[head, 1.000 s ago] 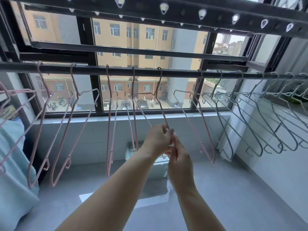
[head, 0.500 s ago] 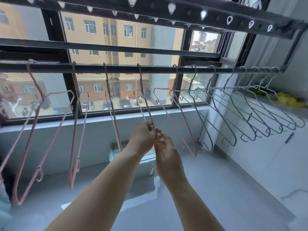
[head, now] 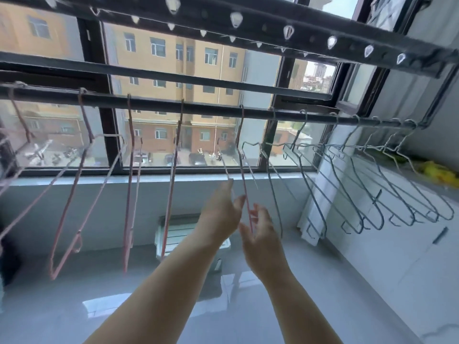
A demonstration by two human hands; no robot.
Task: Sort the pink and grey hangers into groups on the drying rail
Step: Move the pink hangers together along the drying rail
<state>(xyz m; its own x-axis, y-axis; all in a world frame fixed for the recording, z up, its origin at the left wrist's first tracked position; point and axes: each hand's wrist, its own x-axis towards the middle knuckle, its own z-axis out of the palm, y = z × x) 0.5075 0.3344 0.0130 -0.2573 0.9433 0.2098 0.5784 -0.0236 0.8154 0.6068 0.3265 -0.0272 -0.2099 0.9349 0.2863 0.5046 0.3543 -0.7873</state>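
- Head view looks up at a dark drying rail (head: 198,108) that runs across in front of a window (head: 173,70).
- One pink hanger (head: 243,175) hangs by its hook from the rail, right of the middle, turned nearly edge-on so its wires fall close together.
- Left hand (head: 221,212) is raised beside this hanger, fingers straight and pointing up. One fingertip reaches a thin side wire and the thumb sits just left of the pink wire.
- Right hand (head: 260,234) is just right of it, a little lower, with fingers loosely spread and lightly curved.
- The lower end of the pink wire runs down between the two hands. Neither hand has a closed hold on it, and I cannot tell whether the right hand touches it.
- Four other pink hangers (head: 129,194) hang spaced out along the rail to the left of the hands.
- Grey hangers (head: 309,184) hang in a row on the right stretch of the rail, closer together toward its far end. The nearest one is just beside the pink hanger.
- Above the rail is a dark bar with a row of holes (head: 248,21).
- At the right is a white counter (head: 397,232) with something yellow and green (head: 434,170) on it.
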